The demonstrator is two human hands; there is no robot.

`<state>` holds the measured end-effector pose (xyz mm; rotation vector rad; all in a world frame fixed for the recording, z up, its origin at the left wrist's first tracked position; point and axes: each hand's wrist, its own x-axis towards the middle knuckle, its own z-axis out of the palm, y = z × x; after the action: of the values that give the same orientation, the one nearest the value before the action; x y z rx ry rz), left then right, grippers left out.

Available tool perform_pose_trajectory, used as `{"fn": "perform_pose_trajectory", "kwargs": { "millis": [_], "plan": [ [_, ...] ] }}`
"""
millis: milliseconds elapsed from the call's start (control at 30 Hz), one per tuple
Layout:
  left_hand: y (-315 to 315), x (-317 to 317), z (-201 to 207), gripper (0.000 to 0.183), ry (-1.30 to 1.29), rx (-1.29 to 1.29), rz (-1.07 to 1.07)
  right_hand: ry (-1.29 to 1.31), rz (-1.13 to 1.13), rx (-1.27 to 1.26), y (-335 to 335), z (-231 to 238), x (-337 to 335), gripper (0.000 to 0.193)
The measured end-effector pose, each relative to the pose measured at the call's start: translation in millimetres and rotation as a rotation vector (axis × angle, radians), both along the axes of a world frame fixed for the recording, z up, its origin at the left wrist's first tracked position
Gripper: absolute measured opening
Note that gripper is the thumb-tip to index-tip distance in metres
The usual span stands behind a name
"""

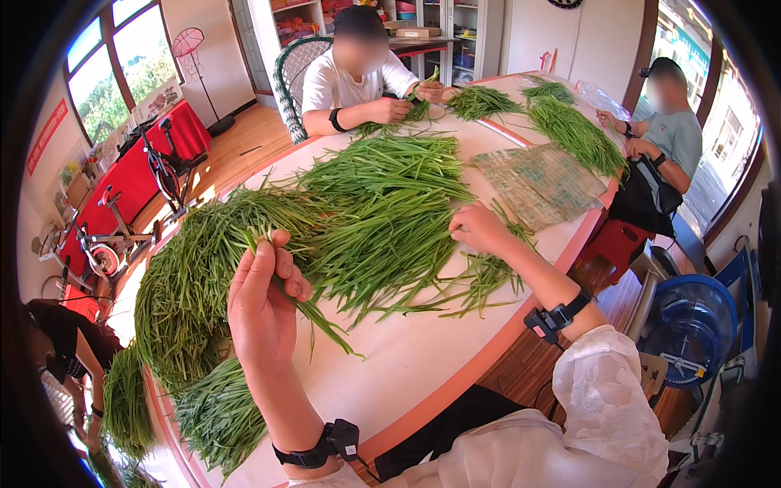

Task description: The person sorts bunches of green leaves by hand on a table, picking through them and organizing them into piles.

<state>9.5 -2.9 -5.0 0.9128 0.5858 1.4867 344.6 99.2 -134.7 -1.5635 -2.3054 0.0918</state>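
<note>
My left hand [264, 297] is closed around a small bunch of garlic chives [324, 322], held above the near left part of the table. The stalk ends poke out over the thumb and the leaves hang down to the right. My right hand [480, 230] is raised at the right edge of the middle heap of chives [390, 211], its fingertips pressed together. Whether anything is between them is too small to make out. Loose stray chives [488, 281] lie on the table below that hand.
The table [399, 366] also bears a large left heap of chives [183, 285], a woven sack [541, 183] and a far right heap [573, 134]. Two people sit across it handling chives; another bends at the left. A blue plastic tub [687, 325] stands at the right.
</note>
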Motion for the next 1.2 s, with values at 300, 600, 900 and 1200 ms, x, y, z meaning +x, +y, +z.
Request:
{"fn": "perform_pose_trajectory", "kwargs": {
  "millis": [300, 600, 900, 1200],
  "plan": [
    [-5.7, -1.1, 0.8, 0.034, 0.060, -0.019, 0.013, 0.979, 0.010, -0.434, -25.5, 75.1, -16.0, 0.020],
    [-0.5, 0.9, -3.5, 0.020, 0.057, -0.034, -0.072, 1.097, 0.125, -0.221, -37.8, 115.4, -36.3, 0.013],
    [-5.7, 12.5, -1.7, 0.026, 0.185, -0.077, -0.169, 1.048, 0.328, -0.268, -69.4, 153.7, -95.9, 0.017],
    [-7.1, 25.8, -6.0, 0.015, 0.321, -0.047, -0.172, 0.803, 0.431, -0.079, -76.4, 156.6, -146.6, 0.018]
  ]
}}
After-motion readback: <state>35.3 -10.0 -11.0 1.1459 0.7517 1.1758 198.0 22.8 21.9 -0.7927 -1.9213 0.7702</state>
